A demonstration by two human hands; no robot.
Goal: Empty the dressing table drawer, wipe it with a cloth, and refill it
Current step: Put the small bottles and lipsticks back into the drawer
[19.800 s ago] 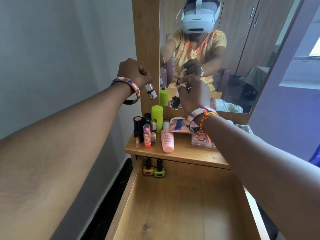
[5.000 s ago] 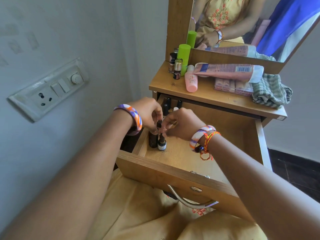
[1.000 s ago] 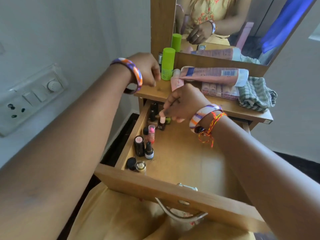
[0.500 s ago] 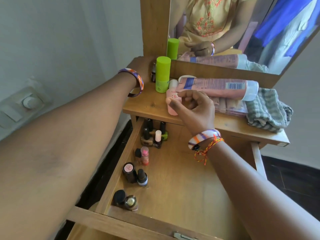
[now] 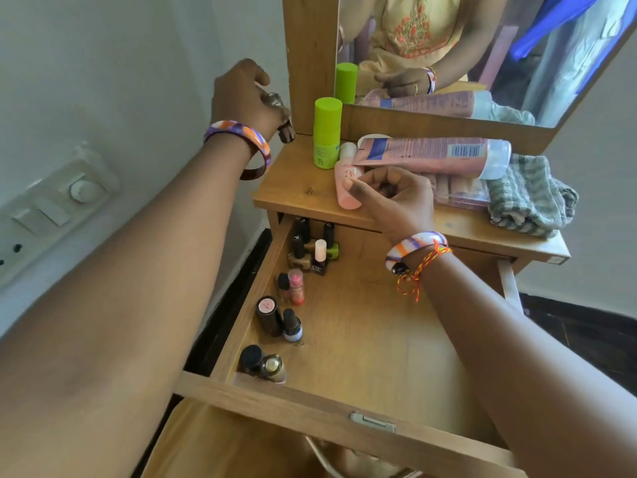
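The wooden drawer (image 5: 344, 407) stands pulled out, with several small nail-polish and cosmetic bottles (image 5: 296, 288) lined up along its left side. My left hand (image 5: 246, 98) is raised beside the mirror post, shut on a couple of small bottles (image 5: 284, 131), one with a silver cap. My right hand (image 5: 396, 198) rests on the table top, its curled fingers pinching a pink bottle (image 5: 344, 189) that lies flat there. A lime-green cylinder (image 5: 327, 132) stands behind it. A striped grey-green cloth (image 5: 531, 198) lies bunched at the table's right end.
A large pink tube (image 5: 431, 155) lies over a flat make-up palette (image 5: 462, 200) on the table top (image 5: 293, 191). The mirror (image 5: 482, 46) rises behind. A switch panel (image 5: 51, 208) sits on the left wall. Dark floor shows at the right.
My left hand has lifted small bottles up off the table's left corner. My right hand has settled its fingers on the pink bottle. The view has tilted slightly down.
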